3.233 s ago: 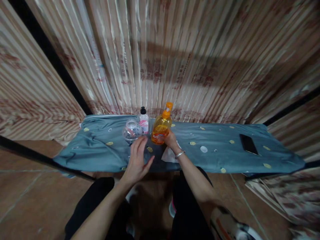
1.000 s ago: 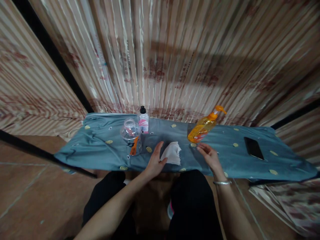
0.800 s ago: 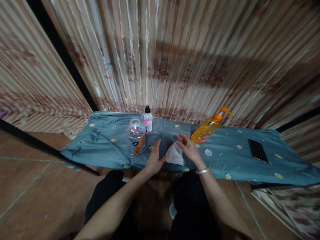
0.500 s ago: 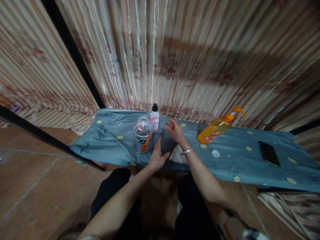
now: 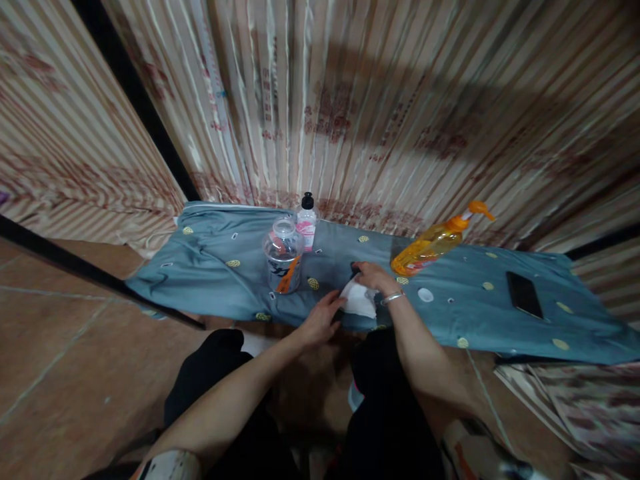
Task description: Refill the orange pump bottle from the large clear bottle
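Observation:
A small white tissue (image 5: 360,303), which could also be a thin cloth, lies near the front edge of the covered bench. My left hand (image 5: 321,320) has its fingertips closed at the tissue's left edge. From above, my right hand (image 5: 379,277), with a silver bangle at the wrist, curls its fingers over the upper edge and covers part of it. Left of my hands stands a clear plastic bottle (image 5: 284,260) with an orange and black label. Just behind it is a small clear bottle (image 5: 307,227) with a black cap and pink label.
To the right, a yellow pump bottle (image 5: 427,249) leans to one side. A white round spot (image 5: 425,295) and a black phone (image 5: 523,294) lie farther right on the blue-grey cloth (image 5: 215,287). A striped curtain (image 5: 340,120) hangs behind; dark metal poles (image 5: 135,100) frame the bench.
Both hands have come down toward me from above the cloth to the tissue, and their fingers have closed at its edges. The bottles and phone keep their places; the camera view has shifted slightly.

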### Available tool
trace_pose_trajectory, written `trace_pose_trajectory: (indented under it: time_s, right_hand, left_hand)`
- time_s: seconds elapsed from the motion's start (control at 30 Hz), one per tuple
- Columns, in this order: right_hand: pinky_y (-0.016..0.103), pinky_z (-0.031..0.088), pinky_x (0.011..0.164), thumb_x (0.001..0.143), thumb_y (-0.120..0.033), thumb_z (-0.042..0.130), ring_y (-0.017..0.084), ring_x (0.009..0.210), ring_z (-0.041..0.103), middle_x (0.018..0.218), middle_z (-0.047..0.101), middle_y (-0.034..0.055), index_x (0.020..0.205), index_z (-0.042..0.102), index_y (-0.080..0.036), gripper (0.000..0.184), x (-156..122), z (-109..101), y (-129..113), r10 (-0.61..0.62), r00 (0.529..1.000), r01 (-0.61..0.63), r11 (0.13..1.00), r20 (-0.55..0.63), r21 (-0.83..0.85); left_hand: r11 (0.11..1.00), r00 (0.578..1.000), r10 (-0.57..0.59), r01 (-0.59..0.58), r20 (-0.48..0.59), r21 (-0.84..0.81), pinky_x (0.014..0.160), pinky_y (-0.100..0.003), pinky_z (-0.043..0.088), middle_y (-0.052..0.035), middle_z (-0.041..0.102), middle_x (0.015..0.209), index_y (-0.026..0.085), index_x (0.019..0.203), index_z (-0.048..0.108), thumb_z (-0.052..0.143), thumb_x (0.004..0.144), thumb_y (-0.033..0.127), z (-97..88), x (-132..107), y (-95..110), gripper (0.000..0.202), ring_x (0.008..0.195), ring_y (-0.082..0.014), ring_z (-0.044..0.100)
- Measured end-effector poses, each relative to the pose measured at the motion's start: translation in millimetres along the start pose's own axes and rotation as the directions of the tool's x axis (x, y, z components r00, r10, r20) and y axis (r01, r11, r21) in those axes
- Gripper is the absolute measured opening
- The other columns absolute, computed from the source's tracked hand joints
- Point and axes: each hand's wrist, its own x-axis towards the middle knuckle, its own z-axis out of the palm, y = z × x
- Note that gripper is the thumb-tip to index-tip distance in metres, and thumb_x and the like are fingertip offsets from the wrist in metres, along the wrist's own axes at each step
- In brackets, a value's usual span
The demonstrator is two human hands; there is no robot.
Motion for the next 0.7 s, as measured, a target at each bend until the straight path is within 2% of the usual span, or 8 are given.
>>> trace_pose_trajectory:
  time_s: [0.13, 0.23, 0.3, 0.4, 0.47, 0.53, 0.6, 0.7]
  right_hand:
    - [0.029, 0.054, 0.101, 0.081, -0.011, 0.079, 0.028, 0.124, 0.076, 0.115, 0.086, 0.0065, 0.11, 0.085, -0.025, 0.033, -8.1, -1.0, 8.9, -0.027, 0.999, 0.025, 0.999, 0.038, 0.036]
    - [0.028, 0.054, 0.086, 0.075, -0.011, 0.079, 0.026, 0.102, 0.078, 0.087, 0.083, 0.0034, 0.081, 0.082, -0.024, 0.015, -11.9, -4.1, 14.5, -0.06, 0.997, 0.054, 0.991, 0.049, 0.121]
    - [0.027, 0.053, 0.075, 0.074, -0.014, 0.079, 0.023, 0.084, 0.075, 0.074, 0.078, 0.0, 0.072, 0.078, -0.024, 0.01, -14.1, -7.5, 17.8, -0.091, 0.994, 0.078, 0.975, 0.056, 0.209]
    - [0.026, 0.051, 0.065, 0.077, -0.027, 0.078, 0.017, 0.066, 0.067, 0.069, 0.073, -0.0036, 0.075, 0.076, -0.023, 0.004, -17.0, -12.9, 23.2, -0.137, 0.988, 0.105, 0.932, 0.069, 0.347]
    - [0.025, 0.05, 0.062, 0.078, -0.037, 0.077, 0.015, 0.063, 0.063, 0.07, 0.072, -0.0036, 0.079, 0.076, -0.022, 0.015, -17.8, -14.1, 27.3, -0.171, 0.983, 0.12, 0.866, 0.062, 0.486]
    - [0.025, 0.048, 0.06, 0.075, -0.045, 0.081, 0.014, 0.062, 0.061, 0.069, 0.071, -0.0034, 0.079, 0.075, -0.021, 0.026, -16.5, -12.1, 30.7, -0.207, 0.977, 0.13, 0.754, 0.045, 0.644]
    - [0.025, 0.048, 0.06, 0.071, -0.051, 0.085, 0.015, 0.062, 0.061, 0.067, 0.069, -0.0039, 0.077, 0.073, -0.021, 0.032, -12.1, -7.3, 32.6, -0.211, 0.977, 0.132, 0.7, 0.027, 0.702]
    - [0.027, 0.052, 0.065, 0.075, -0.047, 0.087, 0.018, 0.067, 0.065, 0.069, 0.072, -0.0033, 0.078, 0.073, -0.023, 0.029, -1.7, 0.2, 34.2, -0.117, 0.992, 0.128, 0.808, -0.057, 0.575]
  left_hand:
    - [0.999, 1.0, -0.01, 0.009, 0.019, 0.043, 0.134, -0.064, 0.039, -0.0205, 0.053, 0.171, 0.021, 0.141, 0.073, 0.076, 0.077, 0.001, 3.1, 5.5, -1.7, 0.067, 0.157, -0.0396, 0.055]
    - [0.999, 1.0, -0.025, 0.026, -0.015, 0.039, 0.132, -0.065, 0.041, -0.0195, 0.059, 0.166, 0.022, 0.135, 0.077, 0.077, 0.078, 0.005, 4.1, 11.1, 0.6, 0.059, 0.153, -0.0402, 0.058]
    - [0.999, 0.999, -0.029, 0.03, -0.043, 0.018, 0.128, -0.063, 0.046, -0.0177, 0.067, 0.156, 0.022, 0.129, 0.08, 0.079, 0.078, 0.008, 4.0, 14.3, 4.5, 0.053, 0.147, -0.0401, 0.062]
    - [0.999, 0.997, -0.023, 0.02, -0.08, -0.038, 0.117, -0.052, 0.056, -0.0093, 0.081, 0.128, 0.024, 0.116, 0.082, 0.081, 0.077, 0.012, 0.2, 18.4, 10.5, 0.041, 0.124, -0.0333, 0.073]
    - [0.997, 0.993, -0.033, 0.024, -0.114, -0.079, 0.104, -0.044, 0.062, -0.0042, 0.081, 0.108, 0.023, 0.109, 0.081, 0.079, 0.079, 0.013, -5.9, 21.4, 11.9, 0.033, 0.103, -0.0267, 0.076]
    - [0.993, 0.985, -0.053, 0.034, -0.164, -0.117, 0.093, -0.038, 0.063, -0.0014, 0.078, 0.097, 0.021, 0.108, 0.079, 0.076, 0.079, 0.013, -13.8, 24.3, 9.9, 0.03, 0.09, -0.0227, 0.075]
    - [0.988, 0.971, -0.074, 0.042, -0.227, -0.145, 0.092, -0.036, 0.063, -0.0012, 0.077, 0.099, 0.02, 0.11, 0.076, 0.073, 0.078, 0.011, -21.5, 26.1, 4.9, 0.033, 0.093, -0.0223, 0.074]
    - [0.984, 0.942, -0.105, 0.052, -0.318, -0.171, 0.11, -0.044, 0.059, -0.0076, 0.074, 0.128, 0.02, 0.133, 0.068, 0.071, 0.078, 0.01, -28.0, 24.8, -4.0, 0.056, 0.119, -0.0265, 0.073]
